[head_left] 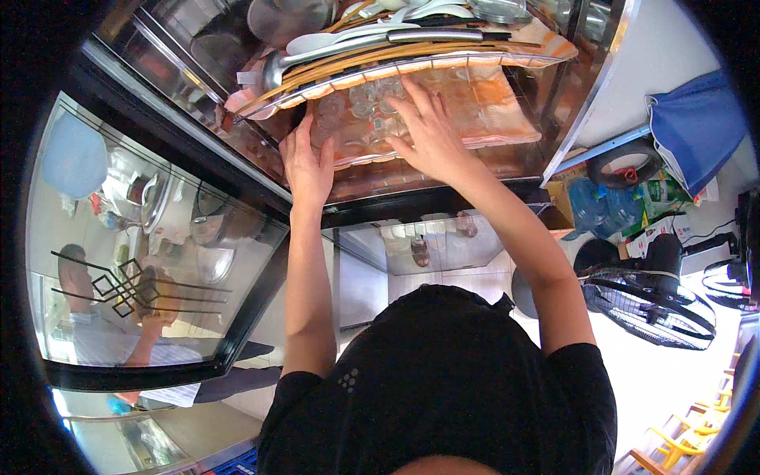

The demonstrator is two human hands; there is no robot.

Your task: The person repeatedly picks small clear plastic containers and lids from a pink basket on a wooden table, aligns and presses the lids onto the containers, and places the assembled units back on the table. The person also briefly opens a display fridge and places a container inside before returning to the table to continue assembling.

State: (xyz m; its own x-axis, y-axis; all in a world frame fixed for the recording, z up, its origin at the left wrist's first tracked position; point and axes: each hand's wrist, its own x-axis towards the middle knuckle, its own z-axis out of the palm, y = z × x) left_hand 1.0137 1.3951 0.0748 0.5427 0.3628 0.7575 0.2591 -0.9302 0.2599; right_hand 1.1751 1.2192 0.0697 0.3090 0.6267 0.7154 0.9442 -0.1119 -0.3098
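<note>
Right hand [434, 136] reaches into a cabinet in the head view, its fingers spread and its thumb apart from them, over small clear glasses [362, 108]; whether a fingertip touches one, I cannot tell. Left hand [309, 166] is at the left front of the same shelf, thumb apart from its fingers, beside the glasses. These sit in a loose group on an orange-and-white cloth [503, 111] that lines the lower shelf.

On the shelf above lie long chopsticks [336, 69], a white spoon [313, 43] and a metal handle [443, 36], with a round pan [289, 17] behind them. A glass door [150, 374] stands open at the left. Well to the right are a black fan [649, 309], large bottles [606, 207] and a folded blue cloth [701, 131], with yellow chairs [682, 445] below.
</note>
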